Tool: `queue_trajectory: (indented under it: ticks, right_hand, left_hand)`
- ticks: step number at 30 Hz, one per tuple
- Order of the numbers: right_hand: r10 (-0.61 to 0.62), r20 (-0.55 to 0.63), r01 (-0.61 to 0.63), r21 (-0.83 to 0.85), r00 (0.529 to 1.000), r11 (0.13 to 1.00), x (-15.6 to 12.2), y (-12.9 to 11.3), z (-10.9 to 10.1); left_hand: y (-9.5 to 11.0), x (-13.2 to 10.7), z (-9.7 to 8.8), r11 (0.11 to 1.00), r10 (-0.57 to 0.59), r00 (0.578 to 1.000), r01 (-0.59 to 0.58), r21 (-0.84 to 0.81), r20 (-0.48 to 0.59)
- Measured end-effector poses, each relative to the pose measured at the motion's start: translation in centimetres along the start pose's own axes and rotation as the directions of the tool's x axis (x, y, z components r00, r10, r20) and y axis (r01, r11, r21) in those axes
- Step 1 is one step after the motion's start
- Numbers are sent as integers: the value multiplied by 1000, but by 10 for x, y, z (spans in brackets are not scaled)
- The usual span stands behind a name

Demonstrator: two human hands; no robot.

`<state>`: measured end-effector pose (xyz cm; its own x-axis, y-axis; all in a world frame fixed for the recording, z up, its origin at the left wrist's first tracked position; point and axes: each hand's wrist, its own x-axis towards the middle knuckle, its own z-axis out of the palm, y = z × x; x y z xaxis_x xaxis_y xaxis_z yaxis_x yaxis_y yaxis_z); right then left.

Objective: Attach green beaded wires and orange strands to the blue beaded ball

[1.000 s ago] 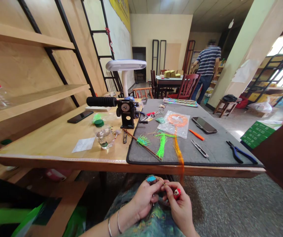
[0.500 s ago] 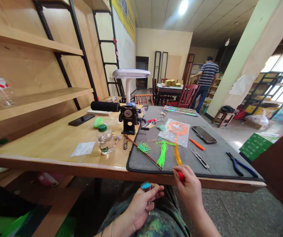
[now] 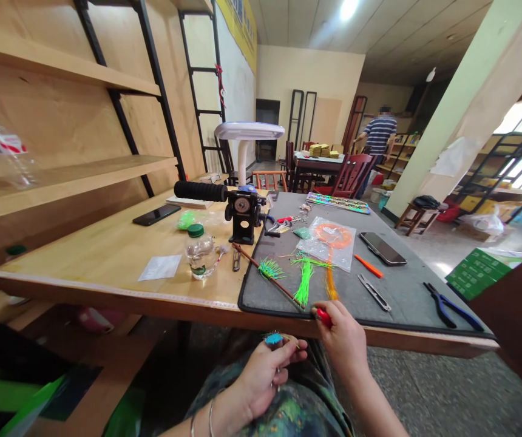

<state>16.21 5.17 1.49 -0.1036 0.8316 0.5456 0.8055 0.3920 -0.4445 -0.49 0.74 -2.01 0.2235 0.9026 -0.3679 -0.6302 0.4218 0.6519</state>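
Observation:
Below the table edge, my left hand [image 3: 267, 373] is closed around a small blue-topped piece [image 3: 274, 338]; thin tan and yellowish strands show at its fingertips. My right hand [image 3: 343, 334] grips a small red-handled tool [image 3: 323, 317] at the mat's front edge, its working end hidden or too small to make out. Just beyond lie a bundle of bright green strands [image 3: 305, 282], orange strands [image 3: 331, 284] and a brown stick [image 3: 283, 291] with a green fringe [image 3: 270, 268]. Thread snips [image 3: 374, 293] rest farther right.
On the grey mat [image 3: 261, 297] lie blue-handled pliers [image 3: 452, 306], an orange pen-like stick [image 3: 368, 266], a phone [image 3: 383, 249] and a plastic bag [image 3: 345, 258]. A black clamp device [image 3: 243, 215], lamp [image 3: 248, 131] and green-capped jar [image 3: 199, 255] stand behind. A person [image 3: 379, 136] is far off.
My right hand with the red-handled tool has moved slightly left, nearer my left hand. The view has shifted a little, and the person in the background has moved farther off.

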Motion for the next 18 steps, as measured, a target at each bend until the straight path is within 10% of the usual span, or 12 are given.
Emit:
queue_trajectory:
  ticks: [4, 10, 15, 18]
  right_hand:
    - [181, -1, -172, 319, 983, 932, -33, -2, -1]
    - [323, 410, -522, 655, 853, 546, -74, -14, 20]
    - [282, 635, -691, 696, 719, 195, -77, -15, 43]
    - [381, 682, -767, 629, 625, 132, -76, -14, 52]
  left_hand:
    - [1, 1, -1, 1000, -17, 1000, 17, -2, 2]
    - [-1, -2, 4, 995, 30, 999, -32, 100, 20]
    - [1, -4, 5, 982, 48, 999, -50, 182, 17]
    - [0, -3, 4, 980, 41, 999, -44, 194, 20]
